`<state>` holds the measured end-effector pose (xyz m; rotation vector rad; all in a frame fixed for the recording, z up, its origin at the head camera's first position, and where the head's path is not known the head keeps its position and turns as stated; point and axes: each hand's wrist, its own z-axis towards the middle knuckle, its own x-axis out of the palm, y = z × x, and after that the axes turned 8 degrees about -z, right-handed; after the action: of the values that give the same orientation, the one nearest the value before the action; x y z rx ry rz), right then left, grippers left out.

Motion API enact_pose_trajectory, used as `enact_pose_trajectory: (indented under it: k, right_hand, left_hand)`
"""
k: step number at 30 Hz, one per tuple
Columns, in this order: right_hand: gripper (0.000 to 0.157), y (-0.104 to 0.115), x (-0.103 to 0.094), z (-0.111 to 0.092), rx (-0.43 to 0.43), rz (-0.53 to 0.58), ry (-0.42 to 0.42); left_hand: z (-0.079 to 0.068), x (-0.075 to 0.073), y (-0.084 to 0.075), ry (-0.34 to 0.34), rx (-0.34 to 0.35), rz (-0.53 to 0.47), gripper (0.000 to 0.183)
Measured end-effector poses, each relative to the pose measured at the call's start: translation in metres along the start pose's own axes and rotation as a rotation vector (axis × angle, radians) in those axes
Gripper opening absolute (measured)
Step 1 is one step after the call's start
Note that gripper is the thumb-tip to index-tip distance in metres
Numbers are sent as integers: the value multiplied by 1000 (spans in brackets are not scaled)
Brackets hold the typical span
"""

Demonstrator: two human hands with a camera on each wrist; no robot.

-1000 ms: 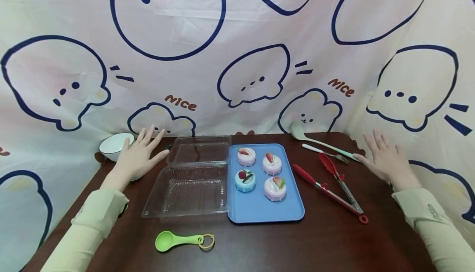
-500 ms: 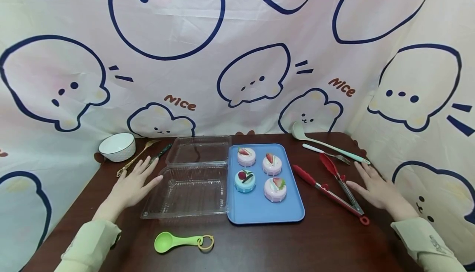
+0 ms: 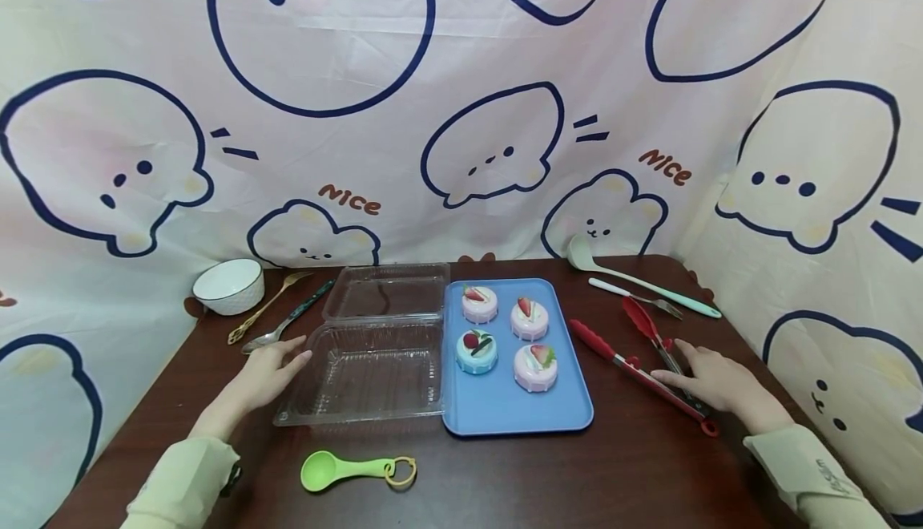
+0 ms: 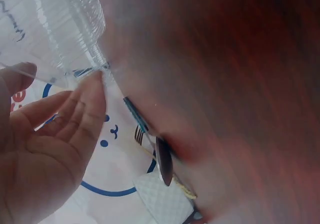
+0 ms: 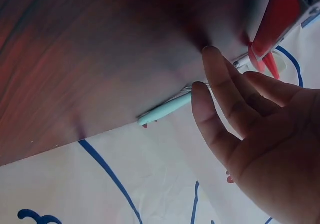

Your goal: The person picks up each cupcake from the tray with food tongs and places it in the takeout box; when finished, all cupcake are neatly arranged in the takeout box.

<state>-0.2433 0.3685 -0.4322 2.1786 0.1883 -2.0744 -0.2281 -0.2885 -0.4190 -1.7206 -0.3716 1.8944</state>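
My left hand is at the left side of the clear plastic hinged box, which lies with its lid spread back. In the left wrist view the fingers are bent loosely, with fingertips right at the box's edge. My right hand hovers over the handle end of red-and-steel tongs, overlapping one arm of them. The right wrist view shows its fingers loosely bent beside the tongs' red part. Between box and tongs sits a blue tray bearing several small toy cakes.
A green measuring spoon lies in front. Behind my left hand are a white bowl, a gold fork and a dark-handled spoon. At back right lie a ladle and a white-handled fork. Patterned cloth surrounds the table.
Both hands have come down and back from their raised, spread pose. The left has reached the box's left edge; the right has moved inward over the tongs. The tabletop things have stayed put.
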Motion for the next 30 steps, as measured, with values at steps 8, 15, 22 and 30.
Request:
enact_pose_trajectory:
  k: [8, 15, 22, 30]
  right_hand:
    - [103, 7, 2, 2, 8, -21, -20]
    - [105, 13, 2, 3, 13, 15, 4]
    - [108, 15, 5, 5, 21, 57, 8]
    - [113, 19, 4, 6, 63, 84, 31]
  left_hand:
    - [-3, 3, 0, 24, -77, -190, 41]
    - [-8, -2, 0, 88, -123, -295, 42]
    - [-12, -6, -1, 123, -147, -376, 43]
    - [-16, -6, -1, 115, -155, -432, 43]
